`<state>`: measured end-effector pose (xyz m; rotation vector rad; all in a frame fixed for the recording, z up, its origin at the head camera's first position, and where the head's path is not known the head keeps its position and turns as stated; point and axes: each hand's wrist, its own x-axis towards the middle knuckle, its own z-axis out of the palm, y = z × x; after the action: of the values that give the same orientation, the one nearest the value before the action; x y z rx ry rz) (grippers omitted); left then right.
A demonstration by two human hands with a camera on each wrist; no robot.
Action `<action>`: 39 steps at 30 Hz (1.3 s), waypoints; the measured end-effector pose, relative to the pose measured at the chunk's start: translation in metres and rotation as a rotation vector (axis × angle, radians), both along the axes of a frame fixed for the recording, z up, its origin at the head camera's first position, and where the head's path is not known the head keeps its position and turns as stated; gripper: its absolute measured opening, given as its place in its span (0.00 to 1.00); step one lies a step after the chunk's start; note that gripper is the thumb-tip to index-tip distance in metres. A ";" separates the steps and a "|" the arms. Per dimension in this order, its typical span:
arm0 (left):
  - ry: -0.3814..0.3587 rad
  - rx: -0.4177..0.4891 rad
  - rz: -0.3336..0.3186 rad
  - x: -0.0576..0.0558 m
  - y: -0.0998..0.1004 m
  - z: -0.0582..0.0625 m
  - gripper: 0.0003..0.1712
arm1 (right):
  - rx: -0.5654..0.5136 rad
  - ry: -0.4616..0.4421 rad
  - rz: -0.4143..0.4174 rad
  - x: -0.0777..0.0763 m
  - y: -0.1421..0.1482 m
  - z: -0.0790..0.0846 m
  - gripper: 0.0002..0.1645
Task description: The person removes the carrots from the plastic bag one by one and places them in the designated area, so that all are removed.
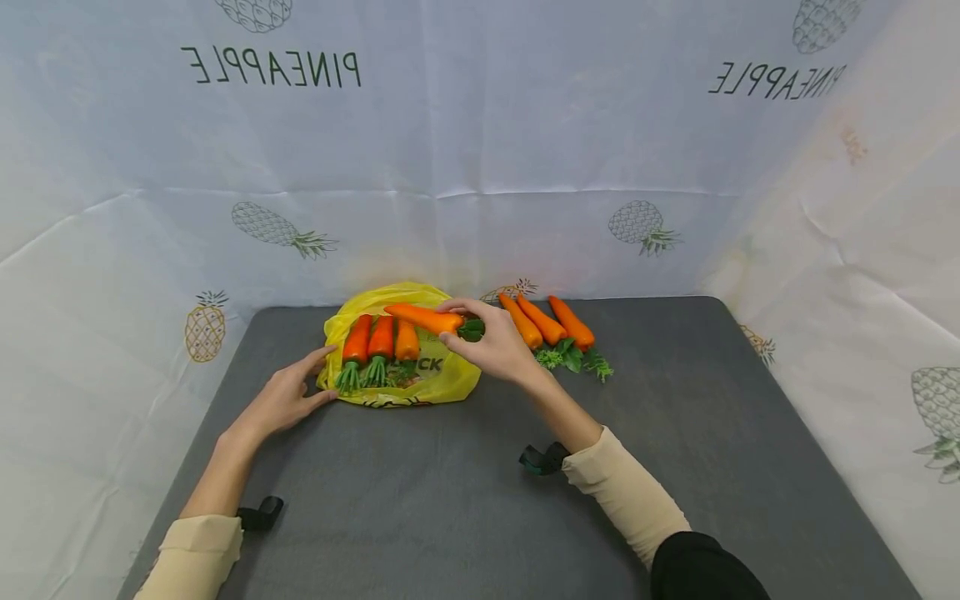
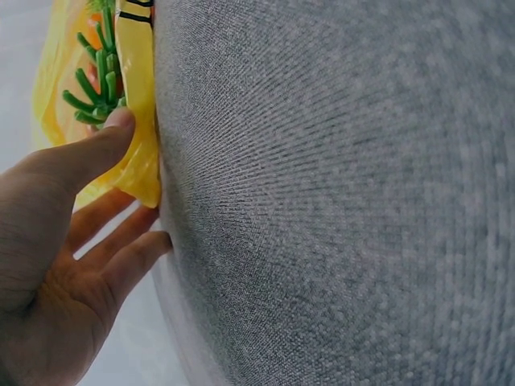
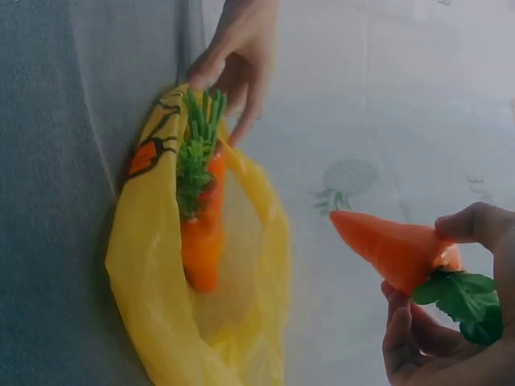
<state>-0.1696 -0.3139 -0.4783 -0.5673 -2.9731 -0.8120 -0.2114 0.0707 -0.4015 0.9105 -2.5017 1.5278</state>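
Observation:
My right hand (image 1: 497,340) pinches an orange carrot (image 1: 422,317) near its leafy end, above the right part of a yellow plastic bag (image 1: 452,379). In the right wrist view this carrot (image 3: 390,245) points its tip toward the bag, apart from it; thumb and fingertips lie on opposite sides. Two red-orange carrots (image 1: 357,340) with thick green stalks and one smaller orange carrot (image 1: 407,340) lie side by side at the bag's opening. My left hand (image 1: 288,396) touches the bag's left edge, fingers and thumb spread. The left wrist view shows its thumb (image 2: 109,149) against the yellow rim.
Several orange carrots (image 1: 542,319) with green leaves lie at the back of the grey table (image 1: 420,500), right of the bag. A white curtain with pineapple prints (image 1: 480,150) hangs behind the table. Dark straps (image 1: 543,458) stick out at both wrists.

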 end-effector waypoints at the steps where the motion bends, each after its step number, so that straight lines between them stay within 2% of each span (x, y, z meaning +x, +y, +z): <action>1: 0.000 -0.003 0.001 0.000 0.000 0.000 0.46 | -0.006 0.002 -0.003 0.000 0.003 0.001 0.22; 13: -0.002 -0.004 -0.001 -0.001 0.000 0.000 0.45 | -0.081 0.072 -0.111 -0.003 0.045 0.015 0.22; 24: -0.005 0.002 0.000 -0.001 0.000 0.001 0.45 | -0.127 0.053 -0.209 -0.009 0.085 0.024 0.22; 31: -0.002 0.002 -0.006 -0.001 0.000 0.000 0.45 | -0.126 0.065 -0.268 -0.013 0.108 0.021 0.22; 39: 0.003 -0.006 -0.002 0.000 -0.001 0.000 0.45 | -0.121 0.026 -0.333 -0.015 0.136 0.016 0.23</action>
<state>-0.1697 -0.3144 -0.4783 -0.5716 -2.9735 -0.8014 -0.2259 0.2064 -0.3854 0.4646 -2.3613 1.5228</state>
